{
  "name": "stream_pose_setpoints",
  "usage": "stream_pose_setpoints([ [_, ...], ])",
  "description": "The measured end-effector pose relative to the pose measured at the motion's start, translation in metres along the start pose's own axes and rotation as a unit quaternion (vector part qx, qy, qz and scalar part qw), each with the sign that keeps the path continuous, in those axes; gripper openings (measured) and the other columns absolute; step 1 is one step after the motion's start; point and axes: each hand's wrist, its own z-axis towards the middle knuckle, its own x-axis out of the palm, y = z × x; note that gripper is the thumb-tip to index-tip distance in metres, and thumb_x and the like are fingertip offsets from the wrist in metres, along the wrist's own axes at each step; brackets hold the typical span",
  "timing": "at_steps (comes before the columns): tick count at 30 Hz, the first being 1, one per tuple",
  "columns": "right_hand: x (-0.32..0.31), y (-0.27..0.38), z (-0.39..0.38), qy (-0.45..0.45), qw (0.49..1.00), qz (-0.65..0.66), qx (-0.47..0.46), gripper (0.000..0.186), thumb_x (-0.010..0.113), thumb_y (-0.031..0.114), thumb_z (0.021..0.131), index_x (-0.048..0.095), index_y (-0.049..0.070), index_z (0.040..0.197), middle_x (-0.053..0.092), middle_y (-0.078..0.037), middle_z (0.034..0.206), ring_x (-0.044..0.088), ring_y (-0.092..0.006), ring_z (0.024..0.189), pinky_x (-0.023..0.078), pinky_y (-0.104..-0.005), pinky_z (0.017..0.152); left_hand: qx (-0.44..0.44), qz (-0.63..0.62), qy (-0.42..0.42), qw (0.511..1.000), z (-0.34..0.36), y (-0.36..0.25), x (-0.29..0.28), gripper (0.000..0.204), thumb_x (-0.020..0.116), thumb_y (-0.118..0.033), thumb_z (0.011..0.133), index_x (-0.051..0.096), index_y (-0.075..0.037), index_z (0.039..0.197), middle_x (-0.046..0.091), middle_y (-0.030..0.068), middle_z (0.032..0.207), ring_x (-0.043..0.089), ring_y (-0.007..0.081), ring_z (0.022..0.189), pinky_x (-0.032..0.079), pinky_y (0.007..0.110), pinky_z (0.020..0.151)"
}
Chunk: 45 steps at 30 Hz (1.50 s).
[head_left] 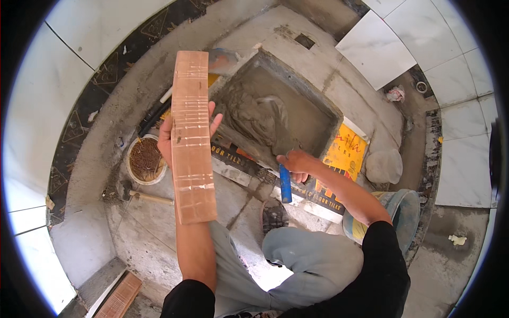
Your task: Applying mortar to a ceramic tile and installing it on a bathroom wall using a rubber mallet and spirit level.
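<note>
upright, long tile (193, 135) gripped by left hand (168, 139); right hand (297, 161) fisted on trowel (284, 183)

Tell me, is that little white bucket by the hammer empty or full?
Nearly full. The white bucket, just behind the left hand holding the long tile, shows a brown heap, seemingly nails, reaching close to its rim.

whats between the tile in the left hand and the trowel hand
In the head view, between the tile and the right hand lie a mound of wet mortar and flattened cardboard on the floor.
</note>
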Motion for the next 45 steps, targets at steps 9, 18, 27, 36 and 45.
stream_pose_setpoints([
  [9,-0.127,0.196,0.117,-0.624,0.618,-0.225,-0.422,0.03,0.069,0.032,0.084,0.073,0.004,0.097,0.067,-0.016,0.103,0.066,-0.0339,0.095,0.049,-0.048,0.084,-0.025,0.058,0.016,0.998,0.003,0.005,-0.003,0.065,0.047,-0.038,0.1,0.039,0.001,0.151,0.038,0.0235,0.156,0.03,0.0453,0.147,0.019,0.062,0.123],
  [18,-0.145,0.207,0.124,-0.442,0.83,-0.127,-0.316,0.042,0.067,0.043,0.085,0.075,0.003,0.094,0.071,-0.022,0.1,0.068,-0.0407,0.097,0.054,-0.0496,0.085,-0.011,0.112,-0.049,0.993,-0.018,-0.019,-0.002,0.065,0.042,-0.041,0.101,0.041,0.002,0.149,0.046,0.0238,0.15,0.042,0.0457,0.14,0.033,0.066,0.115],
  [27,-0.218,0.034,0.158,-0.602,0.78,0.092,-0.144,0.049,0.062,0.043,0.09,0.07,-0.005,0.09,0.07,-0.031,0.095,0.069,-0.0467,0.093,0.054,-0.053,0.082,-0.024,0.08,-0.03,0.996,-0.01,-0.023,-0.004,0.065,0.043,-0.04,0.101,0.038,0.0,0.152,0.04,0.0231,0.155,0.036,0.0457,0.144,0.027,0.067,0.117],
  [36,-0.24,-0.046,0.212,-0.554,0.824,0.104,-0.052,0.05,0.055,0.044,0.093,0.075,-0.001,0.099,0.07,-0.03,0.096,0.068,-0.048,0.098,0.054,-0.0519,0.085,-0.075,0.055,0.002,0.996,0.012,0.007,-0.02,0.064,0.048,-0.038,0.101,0.037,-0.004,0.154,0.033,0.0192,0.16,0.024,0.0387,0.151,0.016,0.06,0.123],
  [45,-0.009,-0.045,-0.009,-0.043,0.974,-0.179,-0.134,0.081,0.045,0.071,0.094,0.07,-0.006,0.09,0.071,-0.027,0.097,0.07,-0.0382,0.097,0.054,-0.0487,0.09,0.003,0.024,-0.047,0.999,0.03,0.025,-0.005,0.063,0.039,-0.037,0.102,0.038,0.002,0.152,0.044,0.0222,0.153,0.041,0.0469,0.14,0.026,0.064,0.119],
])
